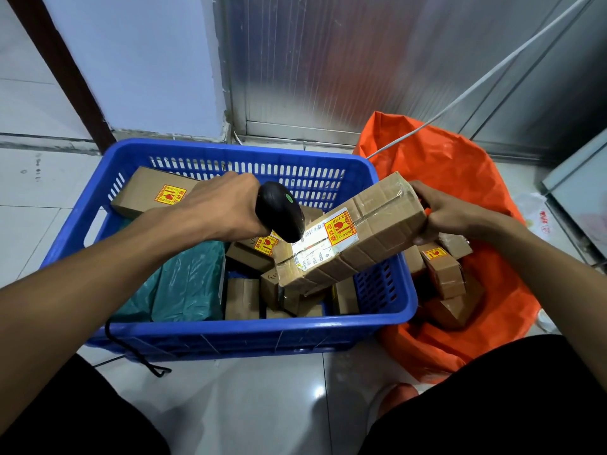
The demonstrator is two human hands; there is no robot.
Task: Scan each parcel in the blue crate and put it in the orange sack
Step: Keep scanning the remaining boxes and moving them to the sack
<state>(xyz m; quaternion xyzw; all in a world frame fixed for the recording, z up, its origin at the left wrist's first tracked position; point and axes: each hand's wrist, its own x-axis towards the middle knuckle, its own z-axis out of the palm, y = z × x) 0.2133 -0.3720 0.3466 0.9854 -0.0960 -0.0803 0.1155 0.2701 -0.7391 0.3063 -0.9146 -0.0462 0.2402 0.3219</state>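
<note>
My left hand (223,205) grips a black barcode scanner (279,210) and points it down at the white label of a long brown cardboard parcel (371,228). My right hand (443,211) holds that parcel by its far end, tilted over the right side of the blue crate (230,333). The crate holds several brown boxes (243,298), a long box (147,192) at the back left and teal plastic bags (187,280). To the right the orange sack (460,165) lies open with several brown boxes (443,274) inside.
A black scanner cord (131,349) hangs over the crate's near rim onto the tiled floor. A white cable (492,70) runs diagonally over the sack. A metal wall panel (328,60) stands behind. My knees in black shorts fill the bottom corners.
</note>
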